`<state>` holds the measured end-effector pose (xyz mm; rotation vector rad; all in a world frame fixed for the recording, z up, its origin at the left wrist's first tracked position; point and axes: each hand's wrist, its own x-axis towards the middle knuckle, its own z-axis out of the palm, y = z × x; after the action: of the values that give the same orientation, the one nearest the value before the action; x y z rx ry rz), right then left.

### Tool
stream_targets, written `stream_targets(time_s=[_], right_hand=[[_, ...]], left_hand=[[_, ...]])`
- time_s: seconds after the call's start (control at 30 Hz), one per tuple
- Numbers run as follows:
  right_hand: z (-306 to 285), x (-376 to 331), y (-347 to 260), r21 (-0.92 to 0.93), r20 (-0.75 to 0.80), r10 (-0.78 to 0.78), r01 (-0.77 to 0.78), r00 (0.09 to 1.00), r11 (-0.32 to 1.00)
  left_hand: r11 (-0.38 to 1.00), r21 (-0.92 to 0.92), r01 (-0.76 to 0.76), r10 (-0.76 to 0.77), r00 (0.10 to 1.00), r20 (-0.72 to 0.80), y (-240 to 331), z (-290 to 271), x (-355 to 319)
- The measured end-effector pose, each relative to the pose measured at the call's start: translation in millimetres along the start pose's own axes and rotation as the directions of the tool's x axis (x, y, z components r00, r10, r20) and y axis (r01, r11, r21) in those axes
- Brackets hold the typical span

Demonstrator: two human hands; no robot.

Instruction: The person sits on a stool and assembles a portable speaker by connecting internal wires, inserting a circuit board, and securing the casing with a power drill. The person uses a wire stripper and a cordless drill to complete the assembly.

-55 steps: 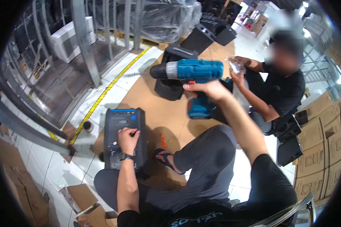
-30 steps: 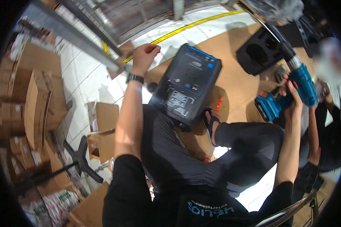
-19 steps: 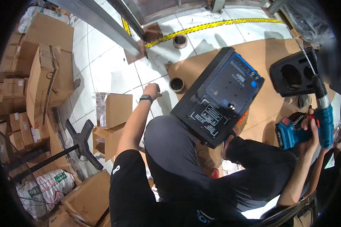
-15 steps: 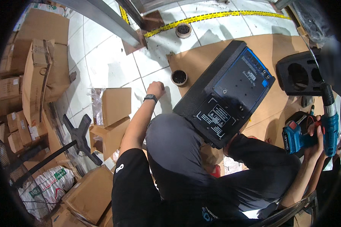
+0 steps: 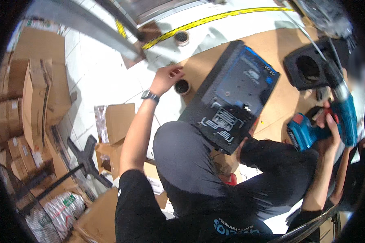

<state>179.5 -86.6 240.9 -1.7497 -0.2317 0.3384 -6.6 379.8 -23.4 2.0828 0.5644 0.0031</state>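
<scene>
My right hand [image 5: 330,127] is wrapped round the grip of a teal cordless drill [image 5: 348,117], whose long bit points toward the far right. The fingers of my left hand [image 5: 166,79] are loosely bent and apart, with nothing visible in them. It hovers beside a small round tub [image 5: 182,86] of dark small parts, perhaps screws. In front of my knees a black speaker cabinet [image 5: 231,97] leans with its blue-edged panel facing up. Motion blurs much of the picture.
Another black cabinet [image 5: 308,67] with a round opening lies at right, near another person's forearm [image 5: 341,178]. A second tub [image 5: 181,37] stands on the tiles by yellow tape [image 5: 215,22]. Cardboard boxes [image 5: 40,93] and a black stand base [image 5: 87,158] fill the left.
My left hand has risen from the tiles and moved forward to the near tub, its fingers loosening from a fist. My right hand still holds the drill, shifted slightly with the view.
</scene>
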Motion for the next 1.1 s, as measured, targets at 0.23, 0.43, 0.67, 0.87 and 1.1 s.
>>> stream_targets(time_s=[0.23,0.43,0.67,0.87,1.1], right_hand=[[61.2,-21.2,-37.3,0.393,0.156,-0.101,0.032,0.983,0.919],[73.4,-39.5,-47.5,0.710,0.214,-0.129,-0.064,0.968,0.701],[76.6,-46.2,-42.1,0.871,0.231,-0.084,-0.167,0.969,0.461],[79.3,-56.2,-38.4,0.863,0.406,-0.033,-0.371,0.913,0.343],[102.4,-63.7,-40.4,0.895,0.355,-0.093,-0.309,0.930,0.323]], left_hand=[[0.804,-0.538,-0.252,0.392,0.905,0.163,265.1,34.5,-114.2],[0.727,-0.572,-0.380,0.350,0.922,-0.168,319.6,98.1,-147.7],[0.391,-0.687,-0.612,0.277,0.790,-0.546,318.9,136.0,-189.8],[0.428,-0.633,-0.645,0.129,0.737,-0.664,341.4,118.0,-203.5],[0.340,-0.751,-0.567,-0.113,0.768,-0.631,334.9,84.2,-192.5]])
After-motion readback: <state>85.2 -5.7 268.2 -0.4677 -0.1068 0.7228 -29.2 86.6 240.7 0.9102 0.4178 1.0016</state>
